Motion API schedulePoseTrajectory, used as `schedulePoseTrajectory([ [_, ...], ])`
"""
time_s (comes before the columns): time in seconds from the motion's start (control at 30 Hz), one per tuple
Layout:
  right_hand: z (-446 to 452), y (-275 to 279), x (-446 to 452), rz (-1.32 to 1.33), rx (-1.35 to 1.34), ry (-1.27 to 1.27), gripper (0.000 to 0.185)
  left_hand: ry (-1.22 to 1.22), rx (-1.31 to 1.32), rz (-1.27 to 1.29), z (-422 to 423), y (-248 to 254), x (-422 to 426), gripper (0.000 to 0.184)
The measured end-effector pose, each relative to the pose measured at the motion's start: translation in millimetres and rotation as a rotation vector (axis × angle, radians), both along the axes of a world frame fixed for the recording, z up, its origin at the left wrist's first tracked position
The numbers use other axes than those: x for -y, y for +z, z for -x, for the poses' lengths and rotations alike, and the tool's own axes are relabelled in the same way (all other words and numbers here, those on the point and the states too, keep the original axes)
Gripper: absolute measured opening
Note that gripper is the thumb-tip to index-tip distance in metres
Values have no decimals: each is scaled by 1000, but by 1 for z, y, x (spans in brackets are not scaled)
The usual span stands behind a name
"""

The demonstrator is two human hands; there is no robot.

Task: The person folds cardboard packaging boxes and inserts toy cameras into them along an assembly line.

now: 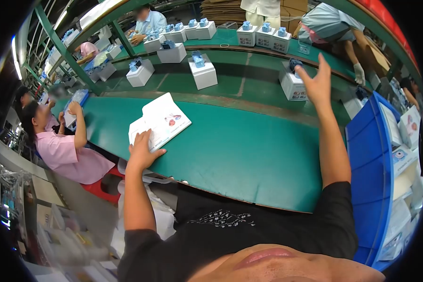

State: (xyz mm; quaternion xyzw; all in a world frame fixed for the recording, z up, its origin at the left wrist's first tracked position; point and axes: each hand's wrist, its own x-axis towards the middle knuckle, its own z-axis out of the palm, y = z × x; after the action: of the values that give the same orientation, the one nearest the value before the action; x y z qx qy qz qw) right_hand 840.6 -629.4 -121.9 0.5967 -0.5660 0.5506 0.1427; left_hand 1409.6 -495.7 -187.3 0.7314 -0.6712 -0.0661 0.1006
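A printed white carton [167, 121] lies on the green table, with pictures on its upper face. My left hand [143, 151] rests on its near end, fingers spread and thumb out to the side. My right hand [317, 84] is stretched forward over the conveyor, thumb and fingers wide apart with nothing visible between them. Just beside its thumb is a small dark blue device [294, 64] on top of a white box [292, 85]. Whether the thumb touches the device, I cannot tell.
Several white boxes topped with blue devices, such as one box [203, 76], stand along the green belt [249, 80]. A blue bin [369, 174] of cartons is at my right. Co-workers sit at left, including one in a pink shirt [73, 160]; others work across the belt.
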Motion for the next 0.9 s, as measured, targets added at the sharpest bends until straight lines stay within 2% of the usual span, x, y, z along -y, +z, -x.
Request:
schedulePoseTrajectory([
  [0.03, -30, 50, -47, 87, 178, 313, 81, -1, -15, 3, 0, -3, 3, 93],
  [0.07, -53, 91, -88, 284, 146, 521, 70, -2, -36, 27, 1, -4, 5, 90],
  [0.13, -89, 145, -156, 706, -70, 734, 54, -12, -56, 49, -3, -6, 2, 83],
  [0.17, -91, 142, -159, 694, -60, 722, 54, -20, -60, 59, -6, -7, 1, 80],
  [0.3, 20, 119, -175, 710, -19, 705, 52, -38, -110, 132, -18, -29, 0, 74],
  [0.4, 16, 107, -212, 744, -2, 707, 51, -53, -115, 185, -32, -42, -3, 72],
  [0.47, 59, 118, -213, 772, -6, 724, 51, -60, -104, 230, -35, -53, -6, 70],
  [0.57, 50, 119, -214, 861, -51, 751, 50, -48, -98, 290, -36, -54, 1, 69],
  [0.63, 4, 134, -222, 938, -109, 756, 50, -63, -114, 318, -42, -60, 1, 69],
  [0.7, 8, 144, -239, 1045, -196, 758, 50, -78, -119, 365, -50, -67, 5, 69],
  [0.8, -50, 197, -218, 1179, -328, 746, 50, -59, -121, 381, -48, -64, -1, 70],
  [0.9, -90, 229, -226, 1176, -395, 725, 50, -81, -127, 347, -35, -51, -1, 70],
])
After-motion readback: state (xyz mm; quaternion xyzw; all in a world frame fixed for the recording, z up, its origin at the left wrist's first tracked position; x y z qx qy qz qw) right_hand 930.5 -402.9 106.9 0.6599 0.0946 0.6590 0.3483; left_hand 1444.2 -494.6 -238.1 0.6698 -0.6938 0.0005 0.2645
